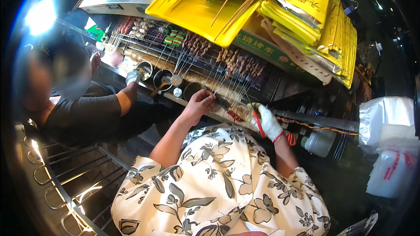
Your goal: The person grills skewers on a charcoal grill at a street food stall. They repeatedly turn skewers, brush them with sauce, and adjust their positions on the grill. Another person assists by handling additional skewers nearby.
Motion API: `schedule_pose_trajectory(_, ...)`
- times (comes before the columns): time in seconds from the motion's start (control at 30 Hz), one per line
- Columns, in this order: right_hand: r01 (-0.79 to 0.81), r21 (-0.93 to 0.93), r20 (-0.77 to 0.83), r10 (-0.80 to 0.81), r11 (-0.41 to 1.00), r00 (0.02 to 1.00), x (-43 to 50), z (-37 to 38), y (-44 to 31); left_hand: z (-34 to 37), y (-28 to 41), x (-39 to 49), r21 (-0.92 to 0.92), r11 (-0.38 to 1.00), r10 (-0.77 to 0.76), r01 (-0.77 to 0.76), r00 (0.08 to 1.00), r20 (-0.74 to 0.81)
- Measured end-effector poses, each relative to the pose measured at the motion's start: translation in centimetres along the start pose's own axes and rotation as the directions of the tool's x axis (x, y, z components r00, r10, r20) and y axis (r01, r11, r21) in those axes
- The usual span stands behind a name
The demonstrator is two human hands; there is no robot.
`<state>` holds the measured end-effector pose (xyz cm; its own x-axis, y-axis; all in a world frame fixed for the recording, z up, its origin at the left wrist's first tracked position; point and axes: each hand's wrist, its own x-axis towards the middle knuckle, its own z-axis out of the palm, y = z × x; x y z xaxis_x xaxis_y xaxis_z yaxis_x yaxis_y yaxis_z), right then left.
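Note:
My bare left hand (pixel 200 103) pinches the end of a thin metal skewer at the grill's near edge. In my right hand (pixel 267 121), which wears a white glove, is a pair of red-handled scissors (pixel 258 124). Between and beyond my hands, meat skewers (pixel 251 67) lie side by side over the grill, their bare ends pointing towards me. More dark meat skewers (pixel 197 44) lie further left, beside green-and-red skewers (pixel 174 37). A small reddish piece of food (pixel 235 115) rests on the near ledge, left of the glove.
A co-worker's gloved hand (pixel 133 77) is at a metal pot (pixel 144 68) on the left. Another pot (pixel 163 78) holds a brush. Above the grill stand a yellow tray (pixel 197 13) and stacked yellow bags (pixel 298 3). Plastic bags (pixel 387 124) hang at right.

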<state>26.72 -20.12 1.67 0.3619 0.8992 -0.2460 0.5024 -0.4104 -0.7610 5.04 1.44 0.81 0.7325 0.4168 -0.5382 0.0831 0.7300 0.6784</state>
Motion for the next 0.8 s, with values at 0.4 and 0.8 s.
schedule_pose_trajectory(0.4,-0.091,-0.092,0.18,0.107,0.992,0.978,4.0,-0.2,-6.7,-1.9,0.5,-1.9,0.138,0.985,0.087,-0.1,0.992,0.094)
schedule_pose_trajectory(0.8,-0.201,0.198,0.238,0.152,0.959,0.959,4.5,0.2,-5.8,-1.2,0.9,-2.2,0.391,0.888,0.211,-0.241,0.97,0.119)
